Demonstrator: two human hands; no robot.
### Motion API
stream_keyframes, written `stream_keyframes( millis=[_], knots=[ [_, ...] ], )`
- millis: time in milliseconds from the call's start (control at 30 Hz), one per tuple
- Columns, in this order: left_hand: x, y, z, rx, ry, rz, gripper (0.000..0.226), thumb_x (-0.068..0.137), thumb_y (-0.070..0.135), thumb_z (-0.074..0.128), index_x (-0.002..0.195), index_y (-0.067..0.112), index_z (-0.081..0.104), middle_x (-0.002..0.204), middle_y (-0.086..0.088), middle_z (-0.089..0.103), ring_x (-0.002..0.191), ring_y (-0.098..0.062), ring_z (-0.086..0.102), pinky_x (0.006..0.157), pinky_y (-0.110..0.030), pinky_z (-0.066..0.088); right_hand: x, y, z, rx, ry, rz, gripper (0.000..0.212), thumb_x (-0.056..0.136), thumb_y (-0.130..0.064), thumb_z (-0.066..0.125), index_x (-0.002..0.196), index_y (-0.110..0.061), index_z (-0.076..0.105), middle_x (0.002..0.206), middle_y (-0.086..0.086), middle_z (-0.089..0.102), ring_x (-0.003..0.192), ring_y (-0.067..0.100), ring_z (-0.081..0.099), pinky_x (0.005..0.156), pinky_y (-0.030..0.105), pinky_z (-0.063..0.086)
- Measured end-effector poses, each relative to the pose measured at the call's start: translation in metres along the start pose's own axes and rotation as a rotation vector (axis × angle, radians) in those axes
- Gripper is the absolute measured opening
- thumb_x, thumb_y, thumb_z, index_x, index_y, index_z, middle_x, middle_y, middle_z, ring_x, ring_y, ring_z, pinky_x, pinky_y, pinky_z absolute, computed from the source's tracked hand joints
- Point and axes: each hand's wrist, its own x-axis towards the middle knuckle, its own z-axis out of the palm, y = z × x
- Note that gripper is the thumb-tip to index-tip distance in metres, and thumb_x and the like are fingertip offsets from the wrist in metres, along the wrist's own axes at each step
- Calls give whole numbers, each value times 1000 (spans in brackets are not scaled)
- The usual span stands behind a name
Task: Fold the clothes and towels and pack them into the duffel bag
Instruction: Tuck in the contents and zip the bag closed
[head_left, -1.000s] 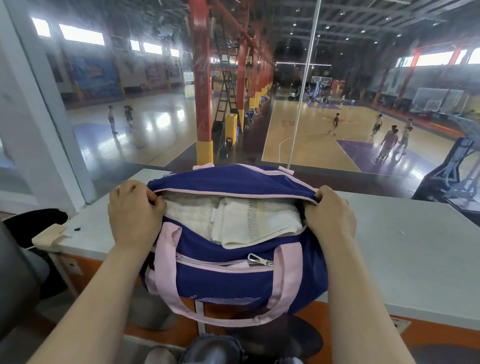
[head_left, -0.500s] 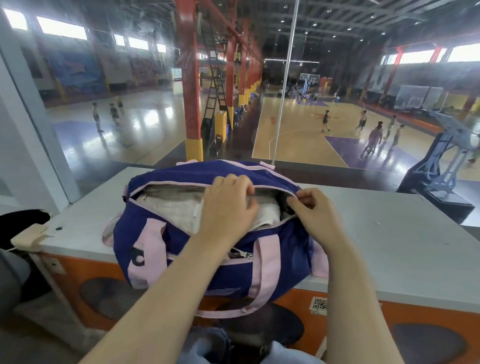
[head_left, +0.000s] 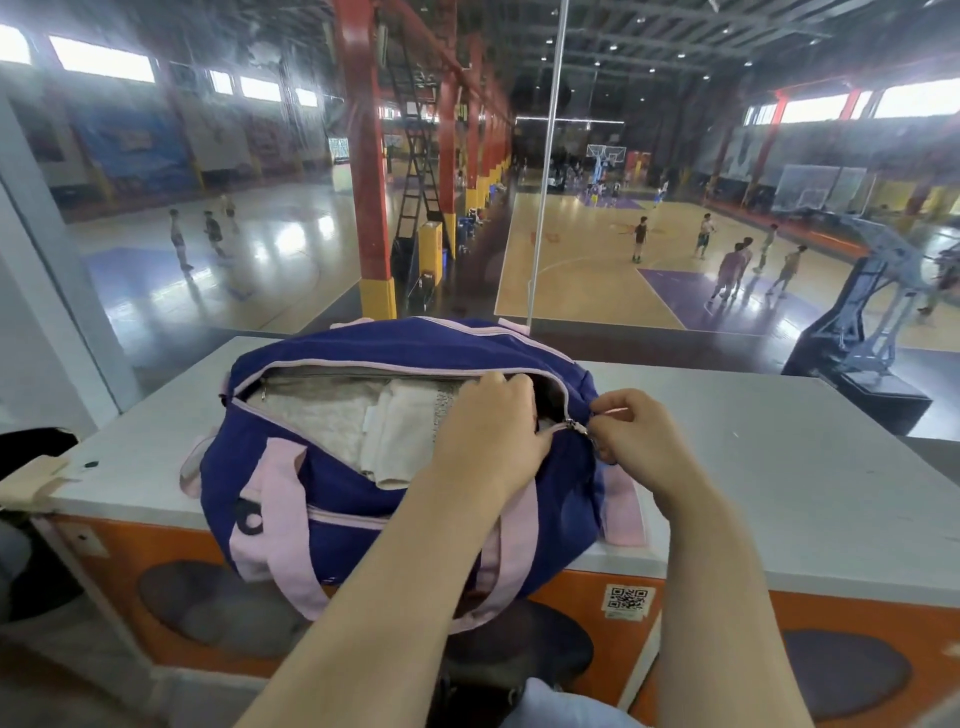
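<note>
1. At the right end of the zip opening, the zip pull (head_left: 574, 426) is seen between the two hands; the right hand (head_left: 636, 439) is closed in a pinch on the bag's end fabric just beside the pull, though whether the pull itself is caught cannot be told.
2. The left hand (head_left: 491, 434) is pressed onto the bag's near lip beside the slider, fingers curled over the edge into the opening; its grip is together on the fabric.
3. From the pull, the open zip track is judged to run away to the left, along the long axis of the duffel bag (head_left: 374, 467); the right hand is the nearer to the slider, so a pull leftward across the body is what closing would call for.
4. Folded pale towels (head_left: 374, 431) are seen inside the bag, below the track.
5. The bag lies across the grey desk (head_left: 779, 467), overhanging its near edge.
6. A QR-code sticker (head_left: 627, 600) is fixed to the orange front panel; no brand can be read on the bag.
</note>
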Motion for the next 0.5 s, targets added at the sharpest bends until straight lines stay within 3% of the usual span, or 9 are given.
stream_keyframes(
  millis=[33, 100, 233, 300, 400, 500],
  knots=[
    [-2, 2, 1, 22, -23, 0, 31, 89, 40, 63, 108, 18, 56, 109, -4, 56, 100, -24, 55, 82, -36, 47, -1, 0, 0, -35, -19, -2, 10, 75, -20, 61, 82, -15, 66, 83, 15, 68, 78, 30, 63, 82, 53, 54],
    [-5, 6, 2, 63, -84, 15, 29, 90, 38, 63, 108, 17, 56, 107, -6, 59, 95, -24, 58, 78, -35, 46, -2, 1, 0, -74, -67, -7, 19, 83, -16, 63, 83, 2, 66, 78, 23, 65, 71, 31, 58, 78, 50, 55],
    [-5, 9, -3, 49, -188, 28, 23, 89, 35, 63, 102, 16, 60, 95, -4, 59, 84, -20, 54, 70, -30, 37, -6, -2, 2, -50, -151, 2, 31, 87, -14, 61, 87, 17, 61, 70, 17, 54, 63, 23, 48, 62, 35, 46],
    [-4, 11, -7, 68, -260, 36, 18, 90, 34, 62, 90, 16, 57, 85, -3, 54, 78, -20, 48, 67, -29, 34, -6, -3, 2, -23, -149, 0, 30, 87, -12, 60, 86, 17, 61, 71, 15, 53, 65, 22, 46, 62, 34, 43],
    [-1, 9, -10, 44, -409, -4, 31, 92, 31, 59, 68, 16, 44, 70, -1, 47, 74, -22, 47, 57, -29, 29, -8, -7, -1, 45, -109, -22, 22, 89, -12, 61, 84, 9, 66, 72, 10, 59, 63, 16, 51, 59, 27, 46],
    [2, 6, -11, -2, -520, -23, 34, 95, 35, 53, 68, 17, 46, 65, -1, 45, 69, -21, 46, 53, -29, 28, -10, -10, -5, 74, -109, -49, 19, 89, -13, 62, 78, 1, 69, 67, 4, 64, 56, 10, 52, 52, 19, 44]
  ],
)
